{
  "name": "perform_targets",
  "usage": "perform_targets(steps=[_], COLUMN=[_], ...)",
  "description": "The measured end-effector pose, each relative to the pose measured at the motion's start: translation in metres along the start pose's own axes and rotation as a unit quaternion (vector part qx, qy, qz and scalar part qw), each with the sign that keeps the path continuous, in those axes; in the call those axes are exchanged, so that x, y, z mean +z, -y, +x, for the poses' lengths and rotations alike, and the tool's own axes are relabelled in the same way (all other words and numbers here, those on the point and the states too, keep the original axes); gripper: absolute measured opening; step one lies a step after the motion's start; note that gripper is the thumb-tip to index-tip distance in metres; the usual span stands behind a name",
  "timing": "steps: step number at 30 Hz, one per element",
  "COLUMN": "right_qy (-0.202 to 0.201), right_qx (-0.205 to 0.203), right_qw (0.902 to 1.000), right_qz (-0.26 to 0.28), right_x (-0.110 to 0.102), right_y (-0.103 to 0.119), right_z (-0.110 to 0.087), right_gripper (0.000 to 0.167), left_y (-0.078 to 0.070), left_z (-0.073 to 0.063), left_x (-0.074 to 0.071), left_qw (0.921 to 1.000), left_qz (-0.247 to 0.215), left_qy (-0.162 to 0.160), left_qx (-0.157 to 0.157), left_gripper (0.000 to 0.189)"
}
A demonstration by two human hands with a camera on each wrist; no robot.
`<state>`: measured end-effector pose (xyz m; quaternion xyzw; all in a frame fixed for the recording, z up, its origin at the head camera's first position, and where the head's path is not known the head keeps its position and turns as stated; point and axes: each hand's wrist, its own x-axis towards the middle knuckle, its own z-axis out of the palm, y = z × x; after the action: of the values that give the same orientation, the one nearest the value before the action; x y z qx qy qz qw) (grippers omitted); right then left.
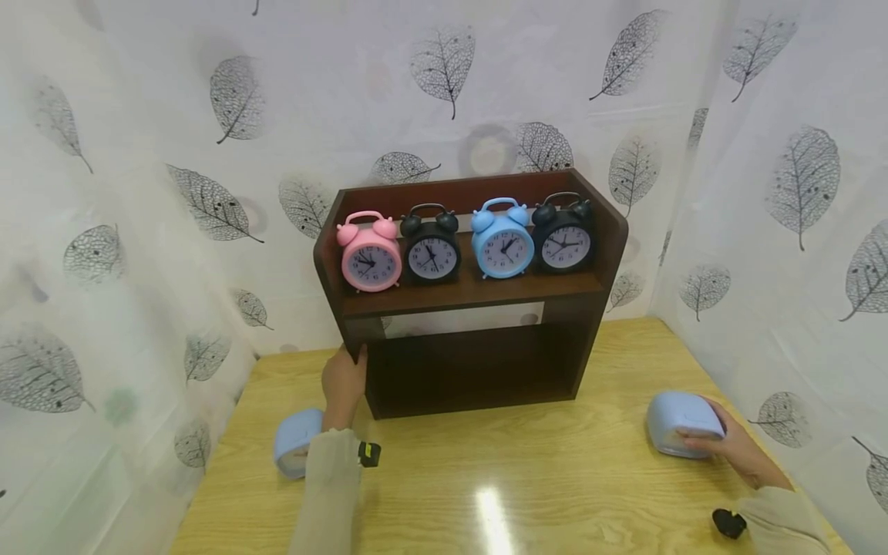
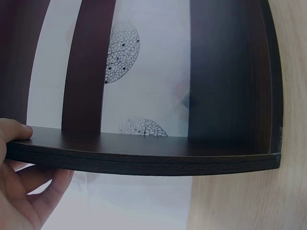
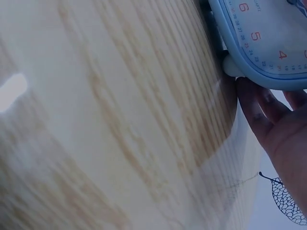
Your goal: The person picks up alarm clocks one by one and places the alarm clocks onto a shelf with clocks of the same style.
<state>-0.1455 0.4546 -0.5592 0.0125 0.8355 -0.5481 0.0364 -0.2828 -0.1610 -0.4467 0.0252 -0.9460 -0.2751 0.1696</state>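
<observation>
Looks partway along imo: the pink clock, left black clock, blue twin-bell clock and right black clock all stand in a row on the upper board of the brown shelf, so that bit seems done. Not up there rn: the light-blue clock out on the right of the table, well apart from the shelf. The person's right hand holds it, thumb in front, fingers behind; can't tell if it's lifted or resting. Left hand grips the shelf's left side panel, thumb on the inner face, fingers on the outer. Another light-blue thing, prob. the same kind of clock, sits over on the table's left w/ no hand on it, so those two are prob. what's left. In the way: the left sleeve partly covers that one in the head view. Leaf-print sheeting hangs behind and both sides, btw, plus there's glare up front.
</observation>
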Motion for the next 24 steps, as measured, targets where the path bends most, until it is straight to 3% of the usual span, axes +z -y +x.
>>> perform_targets(steps=[5,12,18,24], right_qy=[-0.01,0.0,0.007,0.016], right_qx=[0.012,0.067,0.097,0.098], right_qw=[0.9994,0.9965,0.995,0.995], right_qz=[-0.029,-0.049,-0.022,0.003], right_x=[0.002,0.004,0.006,0.007], right_y=[0.005,0.01,0.015,0.021], right_z=[0.002,0.008,0.01,0.01], right_gripper=[0.077,0.078,0.084,0.088], left_y=[0.0,0.0,0.001,0.0], left_z=[-0.001,-0.001,-0.001,0.0], left_x=[0.001,0.002,0.001,0.0], left_qw=[1.0,1.0,1.0,0.9999], left_qz=[-0.001,-0.004,-0.009,-0.012], left_qy=[-0.003,-0.005,-0.002,-0.008], left_qx=[0.001,0.0,-0.003,-0.002], left_gripper=[0.04,0.039,0.041,0.039])
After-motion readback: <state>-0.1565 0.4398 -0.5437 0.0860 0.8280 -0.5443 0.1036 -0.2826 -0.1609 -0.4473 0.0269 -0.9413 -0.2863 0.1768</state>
